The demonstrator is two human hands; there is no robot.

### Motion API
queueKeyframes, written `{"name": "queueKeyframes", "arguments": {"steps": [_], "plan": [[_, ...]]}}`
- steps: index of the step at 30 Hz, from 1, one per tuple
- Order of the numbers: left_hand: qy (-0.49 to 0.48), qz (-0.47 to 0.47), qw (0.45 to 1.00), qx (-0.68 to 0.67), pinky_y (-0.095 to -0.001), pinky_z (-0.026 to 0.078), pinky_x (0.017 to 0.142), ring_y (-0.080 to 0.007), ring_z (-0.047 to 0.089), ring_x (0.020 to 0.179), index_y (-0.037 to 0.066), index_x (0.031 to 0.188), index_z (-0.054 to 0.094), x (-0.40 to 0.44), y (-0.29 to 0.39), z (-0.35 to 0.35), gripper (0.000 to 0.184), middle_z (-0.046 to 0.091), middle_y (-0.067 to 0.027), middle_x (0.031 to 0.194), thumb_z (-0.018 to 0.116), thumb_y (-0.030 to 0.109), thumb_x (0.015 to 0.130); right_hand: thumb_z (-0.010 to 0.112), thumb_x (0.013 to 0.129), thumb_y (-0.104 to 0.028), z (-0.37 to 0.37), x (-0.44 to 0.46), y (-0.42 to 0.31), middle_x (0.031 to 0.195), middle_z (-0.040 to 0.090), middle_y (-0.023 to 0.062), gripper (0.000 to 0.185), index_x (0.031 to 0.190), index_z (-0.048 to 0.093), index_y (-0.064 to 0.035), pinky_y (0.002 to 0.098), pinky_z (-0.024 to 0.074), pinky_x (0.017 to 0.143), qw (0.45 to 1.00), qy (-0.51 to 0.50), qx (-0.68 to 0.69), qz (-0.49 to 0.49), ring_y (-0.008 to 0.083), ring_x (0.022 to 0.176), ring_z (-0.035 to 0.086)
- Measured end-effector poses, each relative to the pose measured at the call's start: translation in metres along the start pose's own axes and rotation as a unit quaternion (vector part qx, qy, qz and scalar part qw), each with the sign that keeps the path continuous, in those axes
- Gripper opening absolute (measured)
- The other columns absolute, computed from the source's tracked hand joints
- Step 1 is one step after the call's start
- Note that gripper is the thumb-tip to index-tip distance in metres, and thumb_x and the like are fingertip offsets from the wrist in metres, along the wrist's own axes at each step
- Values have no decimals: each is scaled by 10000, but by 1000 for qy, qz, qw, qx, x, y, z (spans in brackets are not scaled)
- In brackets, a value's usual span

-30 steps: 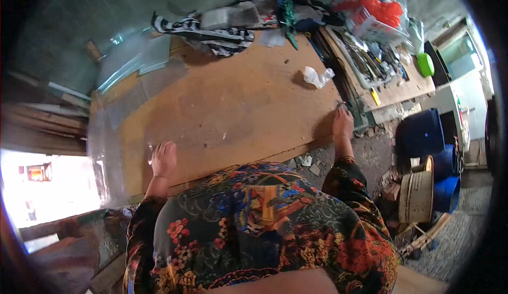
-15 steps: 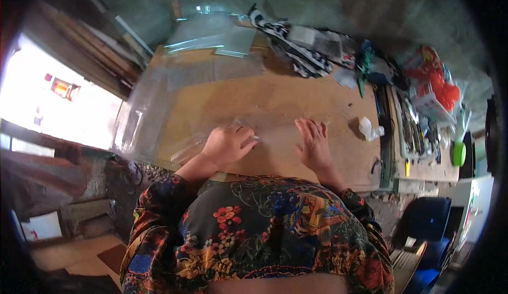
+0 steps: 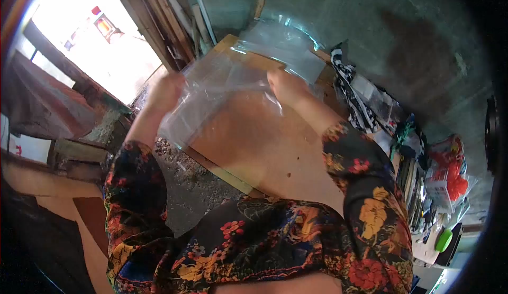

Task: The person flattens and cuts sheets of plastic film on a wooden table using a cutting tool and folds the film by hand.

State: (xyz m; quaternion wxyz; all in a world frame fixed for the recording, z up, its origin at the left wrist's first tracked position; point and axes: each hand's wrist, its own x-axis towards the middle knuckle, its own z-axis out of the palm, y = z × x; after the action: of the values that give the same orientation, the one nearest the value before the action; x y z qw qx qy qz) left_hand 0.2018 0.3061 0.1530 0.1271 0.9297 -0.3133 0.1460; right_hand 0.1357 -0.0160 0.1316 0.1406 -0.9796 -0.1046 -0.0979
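A clear plastic sheet [image 3: 219, 94], perhaps a bag, is stretched between my two hands above the left part of the wooden table [image 3: 264, 146]. My left hand [image 3: 165, 92] is closed on its left side, close to the bright doorway, and somewhat blurred. At the other side my right hand [image 3: 287, 86] is closed on the sheet, its fingers partly hidden behind the hand. The sheet's loose lower part hangs towards the table's left edge. Beyond my right hand lies a pile of clear plastic sheets [image 3: 275, 43] at the table's back.
Black-and-white patterned cloth [image 3: 346, 80] lies along the back right edge against the wall. Further right are a red plastic bag [image 3: 456, 180], long thin tools [image 3: 420, 204] and a green object [image 3: 443, 240]. Wooden boards [image 3: 159, 19] lean beside the doorway at left.
Both hands have moved from low over the table up to the far left, and the clear sheet is now lifted between them. The view has turned left. My right hand has closed.
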Motion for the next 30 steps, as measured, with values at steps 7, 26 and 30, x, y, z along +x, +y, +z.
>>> {"name": "queueKeyframes", "arguments": {"steps": [7,26,30], "plan": [[167,-76,948,259,-361,497,629,-257,589,753,135,961,573,-16,-13,-51,179,527,-65,927,507,115,797,571,738,-92,38,119,-11,795,574,89,58,749,515,-83,416,444,655,916,380,73,-104,315,752,558],[-176,-210,959,79,-382,484,702,-294,559,879,155,1166,497,-101,29,74,366,478,-131,1035,491,170,801,555,780,-273,124,31,9,1268,371,231,679,1355,214,-156,456,371,933,993,-109,-11,34,387,1169,382],[-175,-208,960,64,-394,480,732,-310,558,880,151,1219,443,-103,30,75,480,455,-145,1072,555,229,759,446,826,-197,148,18,25,1210,438,167,568,1347,230,-127,454,436,833,987,-111,-102,-55,343,1091,460]]}}
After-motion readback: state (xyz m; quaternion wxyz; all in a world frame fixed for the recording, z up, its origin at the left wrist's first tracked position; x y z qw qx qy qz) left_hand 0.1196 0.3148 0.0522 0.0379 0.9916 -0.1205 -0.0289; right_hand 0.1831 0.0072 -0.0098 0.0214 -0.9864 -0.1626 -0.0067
